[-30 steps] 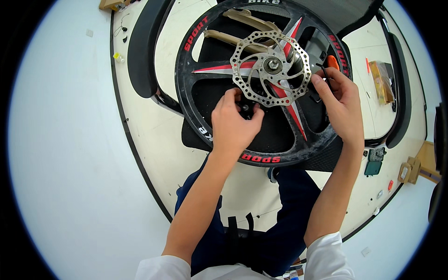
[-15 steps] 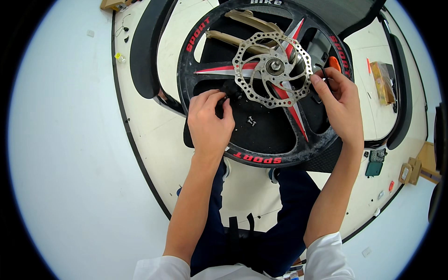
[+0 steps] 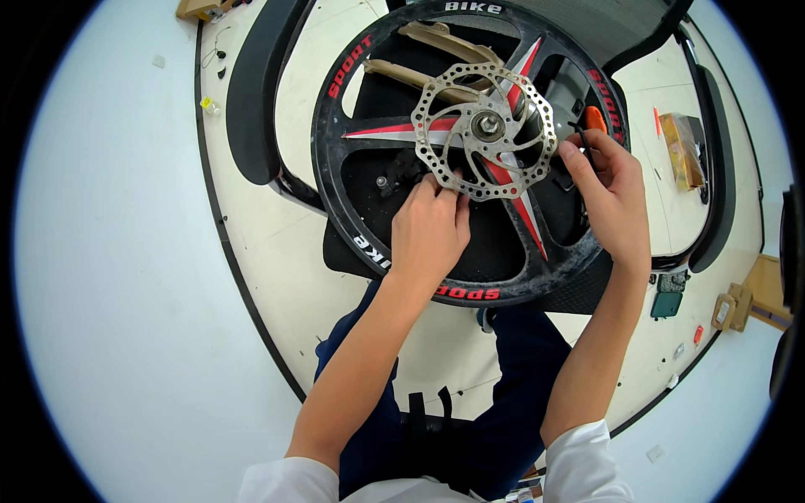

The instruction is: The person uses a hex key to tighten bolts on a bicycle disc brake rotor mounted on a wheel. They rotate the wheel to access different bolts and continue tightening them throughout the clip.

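A black bicycle wheel point(image 3: 537, 272) with red-and-white spokes lies flat on a chair seat. Fixed at its hub is a silver disc brake rotor point(image 3: 425, 155). My left hand point(image 3: 428, 230) reaches under the rotor's lower-left edge, its fingers bent together; whatever they pinch is hidden. In my right hand point(image 3: 616, 197), at the rotor's right edge, is a thin black hex key point(image 3: 584, 144), gripped between thumb and fingers. Left of my left fingers, a dark part with a bolt point(image 3: 383, 182) shows in the gap between spokes.
The chair's black armrests point(image 3: 251, 92) point(image 3: 719, 201) flank the wheel. A beige fork-like part point(image 3: 419, 77) lies beneath the wheel's far side. An orange-ended item point(image 3: 594, 118) sits beyond my right hand. Boxes point(image 3: 683, 151) and a green case point(image 3: 667, 304) are on the floor at right.
My left hand has moved right, from beside the dark part to the rotor's lower edge, over where small silver screws lay. My right hand keeps the hex key at nearly the same place.
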`<action>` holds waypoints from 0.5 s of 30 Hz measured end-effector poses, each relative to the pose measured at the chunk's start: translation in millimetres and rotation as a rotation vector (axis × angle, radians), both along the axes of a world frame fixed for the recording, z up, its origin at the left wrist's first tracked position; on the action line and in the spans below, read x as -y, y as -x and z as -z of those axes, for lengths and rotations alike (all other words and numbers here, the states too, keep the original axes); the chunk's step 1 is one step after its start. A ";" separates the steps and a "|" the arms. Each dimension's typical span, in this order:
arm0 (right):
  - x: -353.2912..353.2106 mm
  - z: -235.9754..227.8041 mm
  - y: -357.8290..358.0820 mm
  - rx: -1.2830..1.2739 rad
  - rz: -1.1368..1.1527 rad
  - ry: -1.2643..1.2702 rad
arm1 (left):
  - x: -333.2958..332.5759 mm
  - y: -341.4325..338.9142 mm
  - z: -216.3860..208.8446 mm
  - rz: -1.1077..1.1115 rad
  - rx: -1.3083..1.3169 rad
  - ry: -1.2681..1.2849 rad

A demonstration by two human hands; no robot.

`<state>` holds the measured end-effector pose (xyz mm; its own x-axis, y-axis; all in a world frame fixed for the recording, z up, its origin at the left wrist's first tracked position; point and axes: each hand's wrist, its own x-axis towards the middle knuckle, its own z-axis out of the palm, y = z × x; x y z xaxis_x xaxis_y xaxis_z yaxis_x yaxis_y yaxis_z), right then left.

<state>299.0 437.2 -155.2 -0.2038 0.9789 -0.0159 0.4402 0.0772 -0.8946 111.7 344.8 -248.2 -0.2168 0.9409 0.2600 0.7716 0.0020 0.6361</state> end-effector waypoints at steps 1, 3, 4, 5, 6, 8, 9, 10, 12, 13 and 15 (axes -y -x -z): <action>-0.3 -0.6 -0.5 -0.002 0.001 -0.004 | -2.0 0.2 2.2 0.008 -0.026 -0.001; -0.2 -1.6 -1.0 -0.006 0.001 -0.005 | -3.0 0.2 4.0 0.011 -0.038 0.006; 0.1 -1.9 -1.0 -0.008 0.005 0.000 | -2.6 0.4 3.7 0.008 -0.025 0.010; 0.3 -1.9 -0.8 -0.010 0.008 0.002 | -2.0 0.9 2.9 0.008 -0.009 0.031; 0.4 -2.0 -0.7 -0.013 0.012 0.005 | 0.0 1.4 1.3 0.015 0.018 0.035; 0.3 -2.4 -1.0 -0.020 0.007 0.006 | 8.4 3.4 -3.7 0.036 0.076 0.082; 0.0 -3.0 -2.0 -0.031 0.010 0.012 | 12.8 4.6 -6.4 0.060 0.086 0.112; -0.7 -3.8 -3.3 -0.017 0.014 -0.002 | 17.1 6.1 -9.2 0.088 0.098 0.141; -2.1 -6.7 -7.6 -0.022 0.011 -0.018 | 21.2 8.3 -13.7 0.116 0.118 0.159; -2.9 -8.8 -10.8 -0.063 0.044 0.046 | 21.8 9.1 -15.9 0.115 0.127 0.146; -5.2 -12.9 -17.3 -0.188 0.071 0.161 | 21.4 11.0 -21.5 0.115 0.103 0.051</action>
